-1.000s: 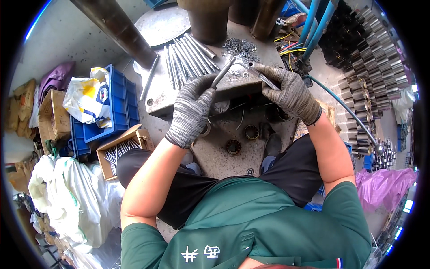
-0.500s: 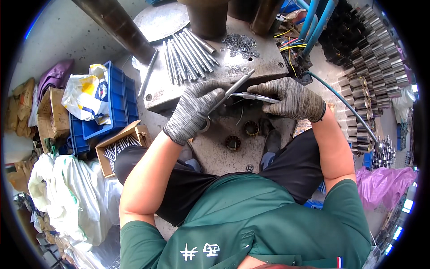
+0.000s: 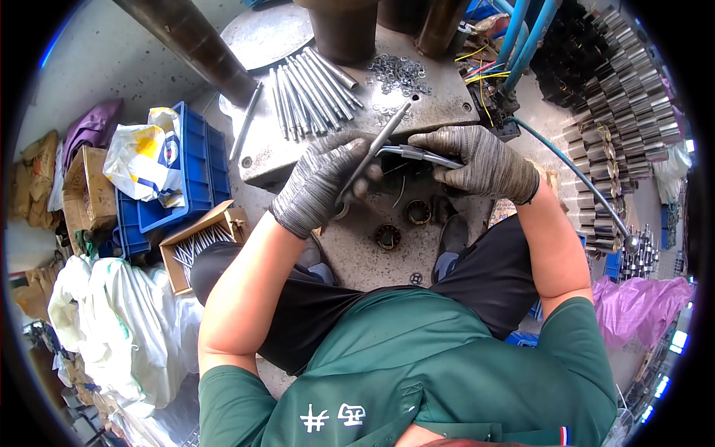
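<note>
Steel rod (image 3: 389, 128): slanted away from you and rightward along its long axis, held in your left hand (image 3: 320, 179), its far end free.
Left hand: closed around the rod's lower part, so it was the nearer one.
Right hand (image 3: 484, 164): wrapped around a plier-like tool (image 3: 426, 155) that pointed left, across the rod; the rod lay leftward of this hand. Whether the tips touched it could not be told.
Cardboard box (image 3: 237, 217): stood open on your left, holding many thin metal pieces (image 3: 199, 249).
Blue crate (image 3: 216, 160): stood beyond the box, a white-and-yellow bag (image 3: 141, 160) at its top.
Metal block (image 3: 443, 100): bore laid-out rods (image 3: 313, 93) and heaped rings (image 3: 398, 73).
</note>
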`<action>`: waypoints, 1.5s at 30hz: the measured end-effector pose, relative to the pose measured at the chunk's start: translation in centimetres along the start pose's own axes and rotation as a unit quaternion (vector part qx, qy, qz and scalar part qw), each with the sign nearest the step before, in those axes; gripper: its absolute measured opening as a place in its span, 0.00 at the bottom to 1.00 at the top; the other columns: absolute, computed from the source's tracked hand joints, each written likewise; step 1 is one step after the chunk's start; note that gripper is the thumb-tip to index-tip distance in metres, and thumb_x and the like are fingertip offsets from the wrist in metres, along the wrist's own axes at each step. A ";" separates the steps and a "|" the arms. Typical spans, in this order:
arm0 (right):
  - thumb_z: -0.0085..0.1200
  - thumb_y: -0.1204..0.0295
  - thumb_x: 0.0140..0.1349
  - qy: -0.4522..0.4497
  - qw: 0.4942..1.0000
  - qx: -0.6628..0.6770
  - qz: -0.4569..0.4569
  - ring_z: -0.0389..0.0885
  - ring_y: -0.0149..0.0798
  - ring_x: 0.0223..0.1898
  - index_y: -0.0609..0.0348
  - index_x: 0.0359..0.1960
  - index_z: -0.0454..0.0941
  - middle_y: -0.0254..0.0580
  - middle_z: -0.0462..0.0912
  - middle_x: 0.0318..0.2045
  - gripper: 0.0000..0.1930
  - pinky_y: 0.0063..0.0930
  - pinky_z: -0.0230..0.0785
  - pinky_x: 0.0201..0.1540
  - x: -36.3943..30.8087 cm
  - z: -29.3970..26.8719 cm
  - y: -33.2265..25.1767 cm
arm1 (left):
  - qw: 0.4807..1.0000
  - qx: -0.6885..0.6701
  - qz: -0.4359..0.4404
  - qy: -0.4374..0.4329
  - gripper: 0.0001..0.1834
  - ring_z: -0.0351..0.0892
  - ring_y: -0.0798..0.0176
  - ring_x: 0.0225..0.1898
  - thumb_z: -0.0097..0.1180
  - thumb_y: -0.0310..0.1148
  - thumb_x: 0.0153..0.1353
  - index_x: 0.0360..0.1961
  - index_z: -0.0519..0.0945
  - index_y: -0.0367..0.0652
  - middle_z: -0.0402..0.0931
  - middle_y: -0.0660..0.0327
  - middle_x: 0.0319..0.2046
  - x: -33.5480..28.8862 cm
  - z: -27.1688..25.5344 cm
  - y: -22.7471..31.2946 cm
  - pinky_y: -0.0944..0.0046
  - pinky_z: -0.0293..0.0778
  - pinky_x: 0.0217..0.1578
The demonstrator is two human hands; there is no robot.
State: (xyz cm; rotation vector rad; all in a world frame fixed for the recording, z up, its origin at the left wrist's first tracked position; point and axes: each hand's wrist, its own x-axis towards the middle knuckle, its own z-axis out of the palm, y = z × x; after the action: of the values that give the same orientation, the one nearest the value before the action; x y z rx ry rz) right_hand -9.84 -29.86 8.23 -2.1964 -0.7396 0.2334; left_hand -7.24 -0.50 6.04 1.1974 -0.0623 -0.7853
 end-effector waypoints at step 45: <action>0.62 0.74 0.61 0.246 0.952 0.146 0.108 0.83 0.34 0.42 0.63 0.58 0.77 0.38 0.85 0.41 0.22 0.30 0.75 0.51 0.8 0.8 2.9 | 0.509 0.736 0.213 0.392 0.15 0.80 0.47 0.53 0.62 0.36 0.64 0.50 0.87 0.44 0.83 0.51 0.51 2.3 -10.7 3.3 0.50 0.75 0.59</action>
State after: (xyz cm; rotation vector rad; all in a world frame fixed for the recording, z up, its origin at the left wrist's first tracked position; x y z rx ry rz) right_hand -8.23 -30.37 5.63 -1.9316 -0.1736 -0.0934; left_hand 0.83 7.22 3.76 2.9199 -0.3039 0.6443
